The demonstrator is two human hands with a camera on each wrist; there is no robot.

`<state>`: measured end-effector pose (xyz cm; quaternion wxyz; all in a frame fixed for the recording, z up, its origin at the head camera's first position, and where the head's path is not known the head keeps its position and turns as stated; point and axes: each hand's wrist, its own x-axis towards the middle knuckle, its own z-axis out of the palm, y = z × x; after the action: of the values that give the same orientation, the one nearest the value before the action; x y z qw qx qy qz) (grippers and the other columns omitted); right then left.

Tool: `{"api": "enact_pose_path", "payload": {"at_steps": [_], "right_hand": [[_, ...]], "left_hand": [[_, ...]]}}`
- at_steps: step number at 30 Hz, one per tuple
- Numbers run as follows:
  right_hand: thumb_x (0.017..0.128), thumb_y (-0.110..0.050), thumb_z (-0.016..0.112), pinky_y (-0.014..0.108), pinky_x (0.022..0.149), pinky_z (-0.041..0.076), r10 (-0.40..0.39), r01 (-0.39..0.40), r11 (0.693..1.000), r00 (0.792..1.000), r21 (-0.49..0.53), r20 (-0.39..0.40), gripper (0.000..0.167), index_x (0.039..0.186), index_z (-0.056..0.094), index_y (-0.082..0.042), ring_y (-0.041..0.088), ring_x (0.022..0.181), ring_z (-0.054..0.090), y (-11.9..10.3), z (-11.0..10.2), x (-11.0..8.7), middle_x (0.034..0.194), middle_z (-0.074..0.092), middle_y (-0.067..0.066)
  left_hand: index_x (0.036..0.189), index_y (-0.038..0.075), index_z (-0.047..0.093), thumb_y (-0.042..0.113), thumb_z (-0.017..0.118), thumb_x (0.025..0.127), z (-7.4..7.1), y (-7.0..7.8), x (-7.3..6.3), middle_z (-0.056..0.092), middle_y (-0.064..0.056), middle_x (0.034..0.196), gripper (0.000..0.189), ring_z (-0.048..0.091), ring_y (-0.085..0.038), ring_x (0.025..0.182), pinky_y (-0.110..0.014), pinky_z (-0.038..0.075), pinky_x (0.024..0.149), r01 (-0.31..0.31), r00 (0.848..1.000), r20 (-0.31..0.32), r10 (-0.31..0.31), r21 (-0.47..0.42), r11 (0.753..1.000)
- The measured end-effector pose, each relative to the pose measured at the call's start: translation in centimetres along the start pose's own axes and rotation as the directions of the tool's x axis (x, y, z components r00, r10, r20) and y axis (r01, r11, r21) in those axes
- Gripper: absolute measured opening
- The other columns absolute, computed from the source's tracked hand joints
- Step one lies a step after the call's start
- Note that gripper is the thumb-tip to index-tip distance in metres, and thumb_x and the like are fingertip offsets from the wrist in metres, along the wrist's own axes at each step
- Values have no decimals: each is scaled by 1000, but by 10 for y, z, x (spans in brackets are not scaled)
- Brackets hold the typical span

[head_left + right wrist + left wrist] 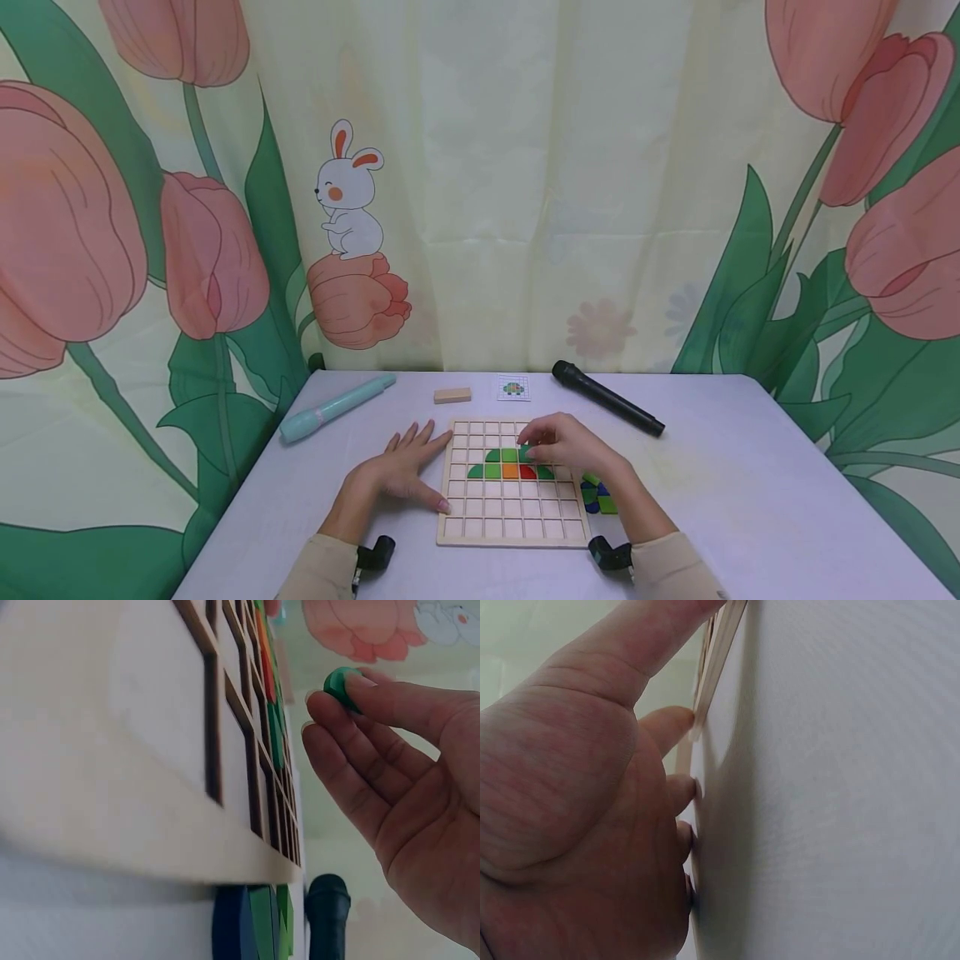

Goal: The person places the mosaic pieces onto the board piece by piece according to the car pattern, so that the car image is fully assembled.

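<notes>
A wooden grid board (513,533) lies on the table, with green, orange and red pieces set in two of its rows. My left hand (405,467) is spread flat at the board's left edge, its thumb and index finger touching the frame. In the left wrist view the left palm (562,787) faces the camera and holds nothing. My right hand (572,443) is over the upper right of the board. Between thumb and fingertips it pinches a green piece (341,688) with a rounded edge, held above the grid.
Loose blue and green pieces (607,505) lie against the board's right side. Behind the board are a wooden block (452,396) and a small pattern card (513,387). A light-blue tube-shaped object (337,408) lies back left, a black microphone (607,398) back right.
</notes>
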<state>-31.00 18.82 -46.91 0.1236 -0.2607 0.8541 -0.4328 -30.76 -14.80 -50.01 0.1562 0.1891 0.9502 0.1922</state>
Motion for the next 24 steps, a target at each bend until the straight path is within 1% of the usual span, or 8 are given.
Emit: {"api": "enact_pose_path", "payload": {"at_steps": [5,8,11,14,18,21,24], "right_hand": [[97,-8,72,24,74,52,-13,14,999,1000,-40,1,15,110,77,-8,15,80,62,-5,9,5,97,73,0],[96,-7,73,25,71,53,-35,35,998,999,-51,2,13,108,78,-8,15,77,62,-8,14,7,95,72,-2],[95,-7,74,25,72,54,-60,60,996,998,-70,8,13,107,78,-9,13,78,63,-11,19,9,95,75,-3],[95,-8,74,24,76,55,-71,72,994,997,-80,15,13,106,79,-12,10,83,65,-14,24,10,98,77,-5],[96,-6,73,24,79,55,-80,82,994,996,-65,42,14,106,80,-12,10,87,66,-20,31,13,102,78,-2],[96,-4,72,24,76,55,-85,89,994,994,-60,64,15,106,80,-11,10,84,66,-23,35,16,101,78,0],[94,-1,73,23,72,56,-93,99,992,992,-75,80,16,104,80,-11,10,82,66,-26,40,20,97,78,0]], "left_hand": [[166,32,28,76,85,62,0,0,-1,12,-12,176,125,2,-39,163,-65,4,129,-5,1000,-1,5,4,1000],[166,31,28,75,85,63,-1,0,-1,12,-12,176,125,2,-39,163,-64,3,129,-10,1000,-5,10,2,1000],[166,31,29,75,86,62,-1,1,-2,12,-13,176,126,2,-39,163,-64,3,129,-17,1000,-8,17,-8,1000],[165,30,29,74,86,62,-1,1,-3,12,-14,176,126,2,-39,163,-64,3,129,-25,1000,-8,24,-16,1000],[166,29,29,74,85,64,-2,2,-4,12,-15,176,125,2,-40,163,-65,3,129,-29,1000,-2,29,-10,1000],[166,28,29,74,85,65,-3,2,-5,12,-15,175,124,2,-41,163,-66,4,128,-31,1000,1,31,-5,1000],[166,28,29,73,85,65,-4,3,-5,12,-15,175,124,2,-41,163,-67,4,128,-34,999,2,34,2,999]]}}
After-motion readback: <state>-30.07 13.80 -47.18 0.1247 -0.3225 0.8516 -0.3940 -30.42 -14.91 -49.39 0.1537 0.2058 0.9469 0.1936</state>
